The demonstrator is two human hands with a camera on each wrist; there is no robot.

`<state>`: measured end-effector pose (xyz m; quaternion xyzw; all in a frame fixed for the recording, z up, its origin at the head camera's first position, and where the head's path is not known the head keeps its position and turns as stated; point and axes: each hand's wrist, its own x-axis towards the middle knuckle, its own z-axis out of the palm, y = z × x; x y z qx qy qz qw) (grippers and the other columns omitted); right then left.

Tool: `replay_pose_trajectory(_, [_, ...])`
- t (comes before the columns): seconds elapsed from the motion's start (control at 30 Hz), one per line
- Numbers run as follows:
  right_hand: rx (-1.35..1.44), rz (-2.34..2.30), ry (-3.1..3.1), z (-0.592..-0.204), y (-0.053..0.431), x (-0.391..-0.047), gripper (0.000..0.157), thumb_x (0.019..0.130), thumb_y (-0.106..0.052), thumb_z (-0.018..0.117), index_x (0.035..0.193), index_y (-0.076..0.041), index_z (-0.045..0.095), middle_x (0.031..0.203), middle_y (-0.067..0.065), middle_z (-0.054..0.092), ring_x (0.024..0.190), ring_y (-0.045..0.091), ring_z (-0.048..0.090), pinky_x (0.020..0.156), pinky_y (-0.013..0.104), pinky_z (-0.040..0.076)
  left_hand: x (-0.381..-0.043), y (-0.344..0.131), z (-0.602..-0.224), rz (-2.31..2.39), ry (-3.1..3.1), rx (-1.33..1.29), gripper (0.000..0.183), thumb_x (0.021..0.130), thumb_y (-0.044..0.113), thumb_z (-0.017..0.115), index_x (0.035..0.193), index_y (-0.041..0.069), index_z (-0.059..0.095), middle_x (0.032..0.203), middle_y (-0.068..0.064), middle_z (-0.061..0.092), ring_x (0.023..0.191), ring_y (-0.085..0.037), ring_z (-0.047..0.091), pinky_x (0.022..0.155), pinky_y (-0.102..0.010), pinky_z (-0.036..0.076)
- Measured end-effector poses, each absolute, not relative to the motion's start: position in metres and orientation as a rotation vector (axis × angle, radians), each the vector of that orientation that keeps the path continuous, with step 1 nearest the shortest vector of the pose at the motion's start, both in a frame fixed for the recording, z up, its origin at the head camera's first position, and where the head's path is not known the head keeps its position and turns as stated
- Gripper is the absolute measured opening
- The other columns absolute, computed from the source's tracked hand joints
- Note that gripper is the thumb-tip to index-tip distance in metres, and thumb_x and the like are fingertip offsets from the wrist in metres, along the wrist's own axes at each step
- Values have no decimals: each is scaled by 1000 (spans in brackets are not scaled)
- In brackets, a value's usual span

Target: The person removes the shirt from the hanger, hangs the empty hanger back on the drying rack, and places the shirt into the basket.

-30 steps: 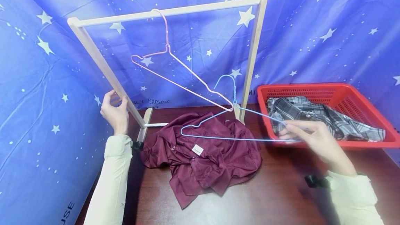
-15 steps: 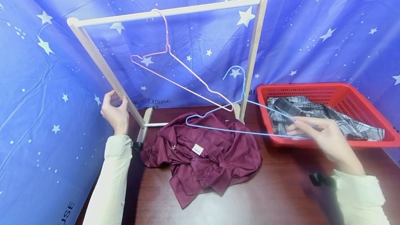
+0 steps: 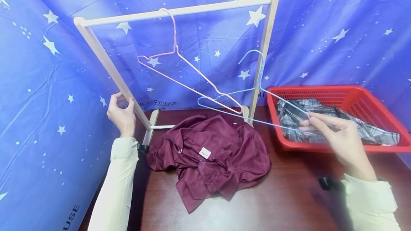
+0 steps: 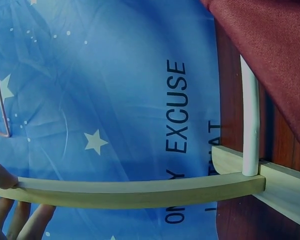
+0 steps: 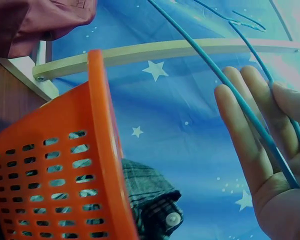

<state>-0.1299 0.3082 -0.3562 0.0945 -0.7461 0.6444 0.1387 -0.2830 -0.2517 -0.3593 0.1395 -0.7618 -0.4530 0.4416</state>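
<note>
My left hand (image 3: 122,115) grips the left upright of a wooden clothes rack (image 3: 106,60), thumb on one side and fingers on the other, as the left wrist view also shows. In my right hand (image 3: 343,140) is a blue wire hanger (image 3: 237,116), pinched near its right corner; the right wrist view shows its wires crossing the palm and fingers. The hanger's hook points up, in front of the rack's right upright. From the top bar hangs a pink wire hanger (image 3: 192,90), tilted down to the right. A crumpled maroon shirt (image 3: 221,159) lies below on the table.
On the right stands a red plastic basket (image 3: 382,111) with a grey plaid shirt (image 3: 321,106) in it. Behind and to the left hangs a blue cloth (image 3: 199,67) with white stars. The brown table (image 3: 273,202) shows in front of the maroon shirt.
My right hand has risen and moved slightly right, lifting the blue hanger so its hook is higher, nearer the top bar. My left hand keeps its place on the upright.
</note>
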Motion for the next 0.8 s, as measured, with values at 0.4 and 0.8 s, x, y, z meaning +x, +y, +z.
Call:
replay_pose_trajectory(0.4, [316,1696,-2061,-345,292,-136,35,91,9,61,126,13,61,96,2,78,84,11,74,81,15,53,-285,-252,-360,-1083,-1913,307,26,83,8,73,109,6,70,102,-8,76,88,-24,71,96,-32,46])
replay_pose_trajectory(0.8, [411,1834,-1757,-318,264,-151,33,89,12,62,121,18,61,96,14,77,83,18,75,82,23,55,-286,-256,-362,-1108,-1882,278,24,82,5,74,106,4,70,100,-8,76,87,-26,71,96,-36,46])
